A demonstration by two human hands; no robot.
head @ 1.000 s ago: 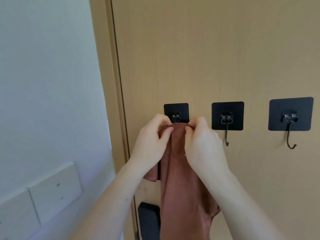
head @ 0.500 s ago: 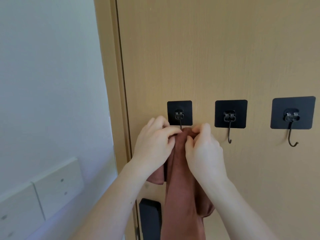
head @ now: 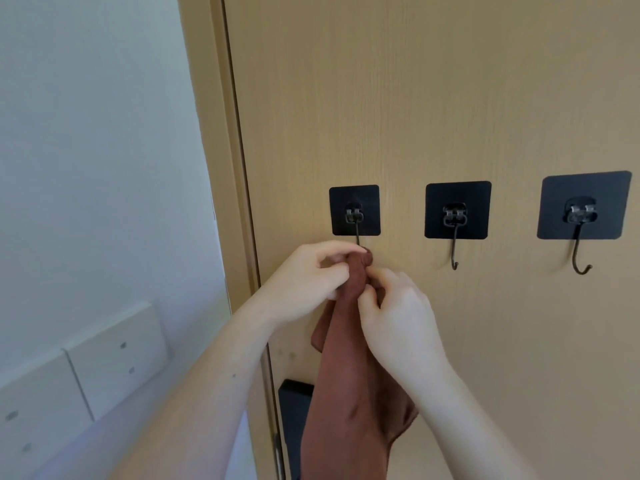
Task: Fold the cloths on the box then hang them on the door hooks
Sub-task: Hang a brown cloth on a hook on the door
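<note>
A brown cloth (head: pixel 346 375) hangs down the wooden door (head: pixel 415 98), its bunched top right under the left hook (head: pixel 355 211). My left hand (head: pixel 308 282) pinches the top of the cloth from the left. From the right, my right hand (head: pixel 398 317) pinches the same bunched part just below. The hook's curved tip is hidden behind the cloth and my fingers. The middle hook (head: pixel 456 220) and the right hook (head: pixel 581 220) are bare.
The door frame (head: pixel 225 168) runs down the left of the door, with a white wall (head: pixel 86 150) beyond it. White switch plates (head: pixel 114 355) sit low on that wall. A black handle plate (head: pixel 294 410) shows beside the hanging cloth.
Both hands and the cloth's top have come down from the hook's black plate to its lower end, so the plate and wire shank now show. The view has shifted slightly.
</note>
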